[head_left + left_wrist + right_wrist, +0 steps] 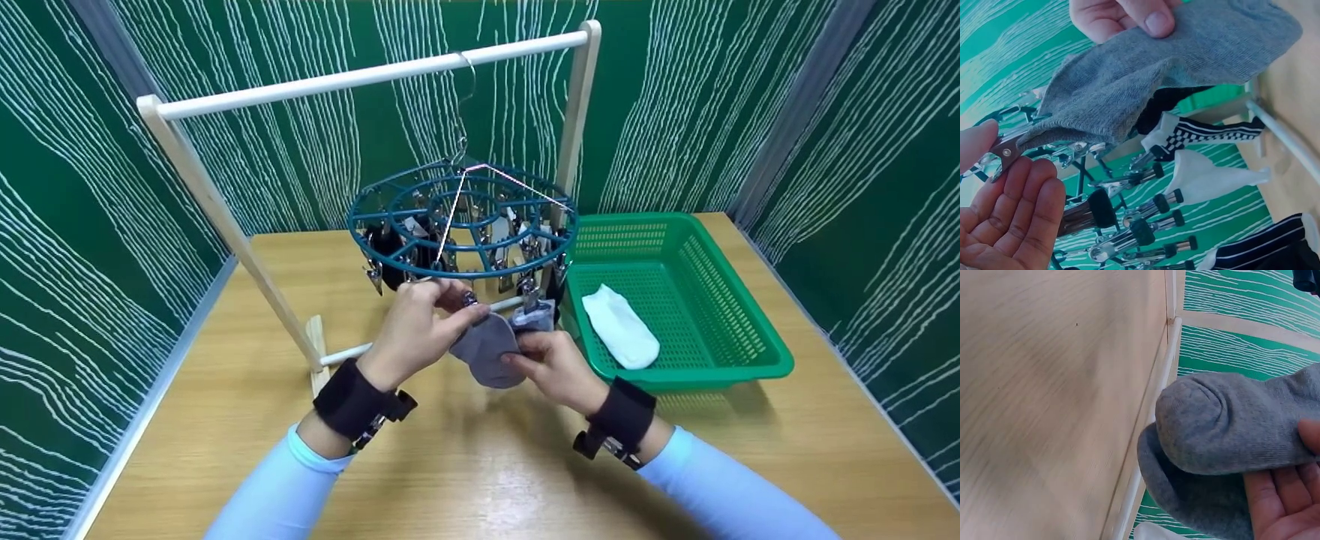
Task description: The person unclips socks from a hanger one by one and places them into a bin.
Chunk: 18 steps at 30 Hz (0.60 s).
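Note:
A grey sock (491, 356) is stretched between the two hands, just below the round teal clip hanger (480, 274). My left hand (416, 326) pinches a metal clip (1008, 152) between thumb and fingers, and the sock's cuff lies at the clip's jaws in the left wrist view. My right hand (559, 367) holds the same sock lower down, thumb on top and fingers beneath, its toe (1202, 422) pointing away from the palm. Beside it, a second grey sock (534, 316) hangs from another clip (530, 296), partly behind the right hand.
A wooden rack (375, 73) carries the hanger by its hook. Other clips hold a checkered black-and-white sock (1207, 132), a white sock (1202, 180) and dark striped socks (1264, 242). At the right, a green basket (750, 330) contains a white sock (621, 328).

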Each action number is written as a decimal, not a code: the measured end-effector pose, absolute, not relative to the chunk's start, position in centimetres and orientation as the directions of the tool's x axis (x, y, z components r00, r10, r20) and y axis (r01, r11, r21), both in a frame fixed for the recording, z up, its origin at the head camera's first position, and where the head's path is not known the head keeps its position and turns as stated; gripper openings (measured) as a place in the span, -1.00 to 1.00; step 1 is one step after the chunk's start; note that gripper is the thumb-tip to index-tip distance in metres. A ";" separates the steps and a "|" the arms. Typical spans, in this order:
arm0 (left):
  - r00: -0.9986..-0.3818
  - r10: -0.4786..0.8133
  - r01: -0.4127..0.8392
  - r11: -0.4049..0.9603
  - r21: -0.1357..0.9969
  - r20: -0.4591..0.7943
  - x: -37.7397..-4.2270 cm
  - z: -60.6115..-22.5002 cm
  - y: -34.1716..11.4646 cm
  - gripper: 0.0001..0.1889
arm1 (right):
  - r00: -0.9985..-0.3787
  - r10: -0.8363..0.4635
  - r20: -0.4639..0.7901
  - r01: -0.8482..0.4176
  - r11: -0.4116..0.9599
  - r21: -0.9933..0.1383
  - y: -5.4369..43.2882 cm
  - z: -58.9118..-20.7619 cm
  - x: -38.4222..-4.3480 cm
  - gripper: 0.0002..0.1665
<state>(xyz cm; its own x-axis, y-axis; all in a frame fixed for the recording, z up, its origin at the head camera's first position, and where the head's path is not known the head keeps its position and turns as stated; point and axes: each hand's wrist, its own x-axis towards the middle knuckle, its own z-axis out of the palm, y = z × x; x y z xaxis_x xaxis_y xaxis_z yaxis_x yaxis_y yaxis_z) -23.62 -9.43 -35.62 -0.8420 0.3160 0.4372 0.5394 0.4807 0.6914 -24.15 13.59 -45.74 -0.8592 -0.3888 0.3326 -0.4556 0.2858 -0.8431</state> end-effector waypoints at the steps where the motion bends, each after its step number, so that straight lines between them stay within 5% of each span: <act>1: -0.838 0.315 0.546 0.477 0.689 0.446 -23.6 -35.7 -9.4 -0.80 | -0.860 -0.382 0.339 -0.460 0.289 -0.840 13.5 -45.8 -24.1 -0.85; 18: -0.735 0.301 0.672 0.443 0.594 0.607 -23.6 -35.9 -9.5 -0.81 | -0.862 -0.332 0.382 -0.479 0.288 -0.830 13.4 -46.1 -24.1 -0.85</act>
<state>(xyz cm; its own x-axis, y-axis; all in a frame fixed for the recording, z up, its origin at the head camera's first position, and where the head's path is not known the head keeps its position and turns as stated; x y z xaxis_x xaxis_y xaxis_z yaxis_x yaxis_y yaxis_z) -23.58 -9.54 -35.93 -0.7354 0.3014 0.6069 0.6717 0.4426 0.5941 -24.08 13.38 -46.11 -0.8624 -0.3320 0.3822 -0.4785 0.2880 -0.8295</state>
